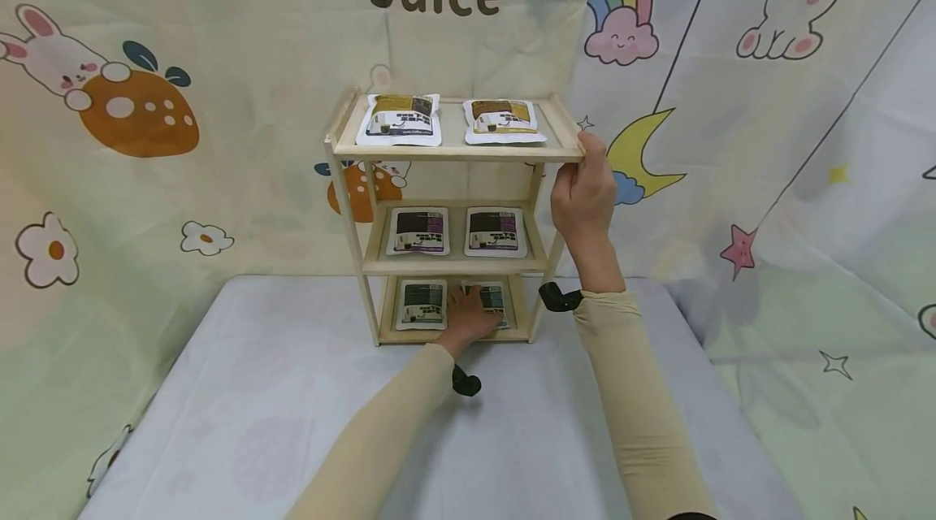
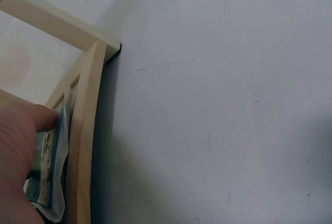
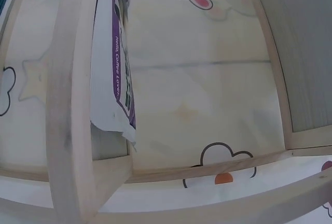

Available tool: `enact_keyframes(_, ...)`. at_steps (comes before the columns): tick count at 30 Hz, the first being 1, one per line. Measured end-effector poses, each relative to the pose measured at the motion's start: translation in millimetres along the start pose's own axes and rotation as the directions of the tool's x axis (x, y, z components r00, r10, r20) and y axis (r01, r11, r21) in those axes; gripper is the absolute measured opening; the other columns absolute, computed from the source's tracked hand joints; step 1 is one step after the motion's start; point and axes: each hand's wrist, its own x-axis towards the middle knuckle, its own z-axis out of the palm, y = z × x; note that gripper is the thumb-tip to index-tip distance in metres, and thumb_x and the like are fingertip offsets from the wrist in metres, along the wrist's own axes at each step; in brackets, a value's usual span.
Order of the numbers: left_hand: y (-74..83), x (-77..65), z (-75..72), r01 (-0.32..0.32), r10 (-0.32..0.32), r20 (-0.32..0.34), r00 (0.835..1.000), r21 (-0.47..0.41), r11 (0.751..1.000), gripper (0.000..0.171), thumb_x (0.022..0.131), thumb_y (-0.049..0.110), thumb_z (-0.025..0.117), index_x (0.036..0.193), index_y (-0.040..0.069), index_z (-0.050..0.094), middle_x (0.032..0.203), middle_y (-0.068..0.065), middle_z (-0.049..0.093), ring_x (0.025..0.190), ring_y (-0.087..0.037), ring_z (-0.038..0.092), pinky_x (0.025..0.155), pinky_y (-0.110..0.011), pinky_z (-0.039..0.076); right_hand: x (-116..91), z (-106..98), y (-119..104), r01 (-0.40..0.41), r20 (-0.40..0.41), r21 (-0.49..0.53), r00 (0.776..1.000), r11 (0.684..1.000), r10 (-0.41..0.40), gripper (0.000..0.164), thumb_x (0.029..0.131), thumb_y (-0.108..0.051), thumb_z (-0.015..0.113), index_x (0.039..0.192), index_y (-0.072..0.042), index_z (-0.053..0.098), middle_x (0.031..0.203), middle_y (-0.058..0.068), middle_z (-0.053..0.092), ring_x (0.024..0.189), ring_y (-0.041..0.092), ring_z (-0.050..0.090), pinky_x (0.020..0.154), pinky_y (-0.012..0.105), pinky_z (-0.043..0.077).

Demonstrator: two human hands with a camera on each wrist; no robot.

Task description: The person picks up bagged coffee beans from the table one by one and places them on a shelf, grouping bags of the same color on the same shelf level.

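Note:
A three-tier wooden shelf (image 1: 453, 153) stands on the table, with two drink packets on each tier. My left hand (image 1: 468, 315) reaches into the bottom tier and rests flat on the right packet (image 1: 497, 297), covering most of it. In the left wrist view a finger (image 2: 44, 117) lies on that packet (image 2: 52, 167) just behind the front rail (image 2: 85, 130). My right hand (image 1: 581, 187) grips the top tier's front right corner. The right wrist view shows only a shelf rail (image 3: 70, 94) and a white-and-purple packet (image 3: 111, 68).
The table wears a pale grey cloth (image 1: 256, 406). A cartoon-print curtain (image 1: 146, 179) reading "Juice" hangs right behind the shelf. Other packets lie at top left (image 1: 399, 120), top right (image 1: 503, 120), middle left (image 1: 418, 231), middle right (image 1: 496, 231) and bottom left (image 1: 422, 304).

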Motion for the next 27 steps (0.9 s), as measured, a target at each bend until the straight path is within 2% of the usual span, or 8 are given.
enact_keyframes(4, -1.5, -0.5, -0.5, 0.005, -0.005, 0.004, 1.0, -0.012, 1.0, 0.077, 0.086, 0.044, 0.068, 0.148, 0.011, 0.036, 0.154, -0.028, 0.008, 0.141, -0.045, 0.007, 0.11, -0.057, 0.017, 0, 1, -1, -0.011, 0.0, -0.009, 1.0, 1.0, 0.011, 0.032, 0.098, -0.012, 0.04, 0.129, -0.007, 0.045, 0.124, 0.014, 0.061, 0.065, 0.032, 0.054, 0.052, 0.042, 0.041)
enact_keyframes(7, -1.1, -3.9, -2.3, -0.008, 0.008, -0.006, 1.0, -0.021, 1.0, 0.075, 0.087, 0.043, 0.067, 0.148, 0.011, 0.036, 0.154, -0.028, 0.008, 0.141, -0.046, 0.007, 0.11, -0.058, 0.016, 0, 1, -3, -0.018, 0.001, -0.015, 1.0, 1.0, 0.018, 0.032, 0.098, -0.012, 0.04, 0.129, -0.008, 0.045, 0.124, 0.014, 0.062, 0.056, 0.029, 0.045, 0.049, 0.04, 0.037)
enact_keyframes(16, 5.1, -14.3, -14.4, -0.055, 0.054, -0.008, 0.998, -0.061, 0.997, 0.072, 0.09, 0.041, 0.064, 0.149, 0.012, 0.036, 0.154, -0.027, 0.012, 0.14, -0.046, 0.013, 0.107, -0.062, 0.016, -1, -1, -5, -0.017, 0.008, -0.061, 1.0, 0.998, 0.018, 0.034, 0.097, -0.015, 0.044, 0.13, -0.007, 0.044, 0.119, 0.016, 0.064, 0.049, 0.025, 0.036, 0.045, 0.037, 0.029)
enact_keyframes(23, 8.0, -19.7, -20.7, -0.123, 0.122, -0.022, 0.992, -0.062, 0.99, 0.069, 0.09, 0.037, 0.066, 0.148, 0.014, 0.037, 0.152, -0.018, 0.026, 0.139, -0.043, 0.019, 0.106, -0.064, 0.018, -1, -3, -4, -0.028, 0.011, -0.046, 1.0, 0.999, 0.028, 0.035, 0.096, -0.015, 0.047, 0.13, -0.007, 0.045, 0.119, 0.017, 0.063, 0.051, 0.028, 0.04, 0.046, 0.039, 0.032)
enact_keyframes(27, 9.5, -24.2, -24.7, -0.146, 0.144, -0.021, 0.989, -0.085, 0.986, 0.068, 0.09, 0.033, 0.068, 0.148, 0.014, 0.038, 0.151, -0.018, 0.03, 0.138, -0.044, 0.02, 0.104, -0.065, 0.018, -1, -3, -2, -0.034, 0.022, -0.044, 0.999, 0.998, 0.035, 0.036, 0.095, -0.014, 0.048, 0.13, -0.007, 0.044, 0.12, 0.017, 0.063, 0.053, 0.029, 0.042, 0.047, 0.04, 0.032)
